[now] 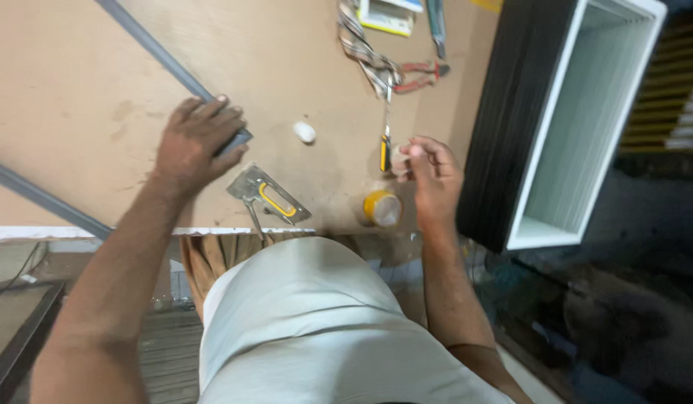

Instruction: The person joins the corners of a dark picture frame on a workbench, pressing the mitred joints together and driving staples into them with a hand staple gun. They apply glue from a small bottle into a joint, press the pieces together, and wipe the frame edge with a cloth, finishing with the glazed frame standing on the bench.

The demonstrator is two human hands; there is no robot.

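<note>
Grey moulding strip [155, 51] lies slantwise across the tan counter [69, 97], running from the far edge down to its near end, which sits under the left hand [200, 138]. That hand presses flat on the strip's end, fingers spread over it rather than curled round it, so its grip is a downward hold and not a clasp. A second grey strip [43, 196] crosses the counter's near left corner, well apart from the first.

As a judgement, the step in hand is pinning the strip steady while a small piece is readied; the next move would call for keeping that end from sliding and bringing the right hand across to it.

To the right, a black-and-white box frame [563, 120] stands on edge beside the counter, crowding the right hand's elbow room. The staple gun [268, 196] rests just below the left hand, near the counter's front edge. The roll of yellow tape [381, 208] sits close under the right hand [430, 173], which is raised, its fingers pinched shut on something small and pale; what it is I cannot tell. A yellow-handled screwdriver [385, 146] lies just left of that hand, red-handled pliers [421, 75] and a striped strap [365, 52] farther back, and a small white lump [304, 132] sits between the two hands.
</note>
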